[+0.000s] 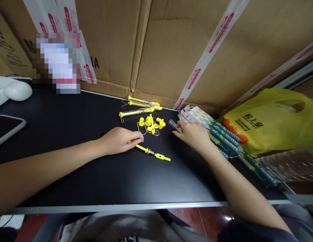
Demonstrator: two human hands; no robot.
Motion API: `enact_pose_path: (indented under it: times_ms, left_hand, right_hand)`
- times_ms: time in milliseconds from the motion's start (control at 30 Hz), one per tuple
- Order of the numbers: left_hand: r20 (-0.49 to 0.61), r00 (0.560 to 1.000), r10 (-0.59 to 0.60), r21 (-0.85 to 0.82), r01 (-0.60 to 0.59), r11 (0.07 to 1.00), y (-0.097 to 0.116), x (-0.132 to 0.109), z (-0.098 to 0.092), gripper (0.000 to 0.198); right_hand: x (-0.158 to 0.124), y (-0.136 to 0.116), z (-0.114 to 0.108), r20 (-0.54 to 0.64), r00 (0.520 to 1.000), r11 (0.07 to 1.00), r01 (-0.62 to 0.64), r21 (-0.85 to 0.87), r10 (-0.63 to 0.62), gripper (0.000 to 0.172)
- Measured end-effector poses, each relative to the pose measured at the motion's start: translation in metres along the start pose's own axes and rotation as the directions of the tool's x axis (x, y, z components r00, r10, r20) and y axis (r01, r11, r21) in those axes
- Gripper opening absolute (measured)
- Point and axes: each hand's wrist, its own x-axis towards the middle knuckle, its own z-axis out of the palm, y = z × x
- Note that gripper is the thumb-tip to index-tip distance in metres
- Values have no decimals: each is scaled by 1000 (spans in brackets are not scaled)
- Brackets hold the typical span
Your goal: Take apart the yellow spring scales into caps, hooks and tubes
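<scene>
My left hand point(122, 140) pinches one end of a thin yellow spring scale core point(143, 148). Its spring section and flat yellow tab point right, just above or on the black table. My right hand point(194, 132) is closed round a clear plastic tube point(173, 125), whose open end sticks out to the left. Between the hands lies a pile of loose yellow plastic parts point(152, 124) with bent wire hooks. Behind it, several assembled spring scales point(138, 111) with clear tubes and hooks lie side by side.
Printed boxes point(204, 117) showing spring scales are stacked at the right. A yellow plastic bag point(270, 121) with orange items stands beyond them. A phone point(7, 129) and a white rounded object point(17, 90) sit at the left. Large cardboard boxes point(166, 50) wall off the table's back.
</scene>
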Motion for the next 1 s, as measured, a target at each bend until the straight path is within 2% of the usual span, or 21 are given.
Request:
enact_pose_path:
  times_ms: [267,367,467,567,600,667,733,800,900,1000]
  left_hand:
    - [11,1000,11,15,-11,1000,0,0,0,24]
    - [25,999,29,36,-30,999,2,0,-1,23]
    - [38,997,60,53,-62,997,3,0,-3,25]
    - [39,996,77,47,-79,996,3,1,-3,22]
    - [36,996,78,43,-80,996,3,1,-2,22]
    - [30,996,79,40,-80,996,1,1,-2,23]
    - [11,997,80,41,-80,996,0,0,-1,24]
    - [-14,997,75,39,-75,996,-1,0,-1,25]
    - [-57,997,46,24,-45,999,-2,0,0,24]
    - [-111,994,11,21,-9,1000,-3,-1,0,25]
  right_hand:
    - [-3,6,-5,34,998,998,52,-33,-51,27]
    - [-4,5,-6,44,997,997,62,-35,-60,32]
    - [-5,2,-8,-11,999,999,50,-5,-50,37]
    - [-8,-3,-14,-103,993,988,75,135,-61,33]
    - [-10,-5,-17,-115,988,968,124,217,-101,31]
    - [-16,-9,-23,-105,961,874,278,400,-257,31]
    - [-22,-13,-27,-70,897,755,409,513,-437,32]
    - [-28,-18,-27,-46,841,697,476,537,-539,31]
    - [-34,-25,-23,-41,816,674,503,541,-577,27]
    - [-33,-30,-18,-69,824,660,497,564,-562,17]
